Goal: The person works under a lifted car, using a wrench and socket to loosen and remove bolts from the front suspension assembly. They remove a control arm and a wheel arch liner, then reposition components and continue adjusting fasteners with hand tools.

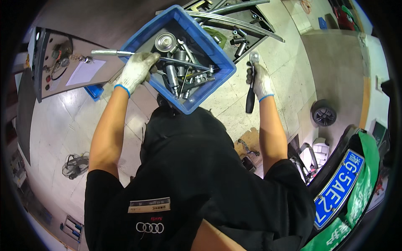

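Right gloved hand (262, 80) closed around a ratchet (250, 98), handle end nearest, round head (254, 57) projecting beyond the fingers. Judged dense, rigid, head-heavy; best held by its handle. Left gloved hand (137, 71) grasps a long metal bar (111, 52) partway along, right portion across the blue bin (210, 89); likely stiff, slick, best held near balance.

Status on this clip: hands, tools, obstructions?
Left hand closed on long metal bar. Right hand closed on black-handled ratchet, outside blue bin. Bar extends over loose metal tools; contact unclear. Nothing visibly blocking either hand.
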### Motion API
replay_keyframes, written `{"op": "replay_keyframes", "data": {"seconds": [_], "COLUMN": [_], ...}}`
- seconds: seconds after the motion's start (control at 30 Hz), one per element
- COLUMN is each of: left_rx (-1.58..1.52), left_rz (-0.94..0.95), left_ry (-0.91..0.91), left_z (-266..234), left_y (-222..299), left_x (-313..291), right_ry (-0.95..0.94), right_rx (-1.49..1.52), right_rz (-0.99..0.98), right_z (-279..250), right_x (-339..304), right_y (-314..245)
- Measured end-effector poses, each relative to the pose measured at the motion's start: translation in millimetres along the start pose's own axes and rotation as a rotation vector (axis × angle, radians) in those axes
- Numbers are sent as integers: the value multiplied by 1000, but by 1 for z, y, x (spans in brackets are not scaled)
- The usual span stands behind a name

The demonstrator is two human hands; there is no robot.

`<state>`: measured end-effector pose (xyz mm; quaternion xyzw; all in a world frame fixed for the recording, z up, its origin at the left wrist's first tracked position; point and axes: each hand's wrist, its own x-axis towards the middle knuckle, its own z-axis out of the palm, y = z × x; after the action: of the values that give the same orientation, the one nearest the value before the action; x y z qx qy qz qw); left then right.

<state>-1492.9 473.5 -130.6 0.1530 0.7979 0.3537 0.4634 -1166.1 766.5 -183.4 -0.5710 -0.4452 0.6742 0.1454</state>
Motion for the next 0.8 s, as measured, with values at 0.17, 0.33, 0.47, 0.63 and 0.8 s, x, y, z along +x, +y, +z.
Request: {"op": "replay_keyframes", "data": {"seconds": [0.17,0.33,0.47,0.63,0.8], "left_rx": [-141,-252,-251,369,711], "left_rz": [1,44,198,420,358], "left_ry": [3,109,49,70,255], "left_z": [4,42,114,235,329], "left_y": [0,35,113,229,304], "left_x": [-5,-43,-54,45,209], "right_ry": [-66,77,144,-85,5], "right_rx": [96,-170,-432,-1022,-959], "right_rz": [21,126,181,339,440], "right_z": [-59,-111,-154,-230,-300], "right_x": [-44,-20,44,94,72], "right_y": [52,110,164,201,203]}}
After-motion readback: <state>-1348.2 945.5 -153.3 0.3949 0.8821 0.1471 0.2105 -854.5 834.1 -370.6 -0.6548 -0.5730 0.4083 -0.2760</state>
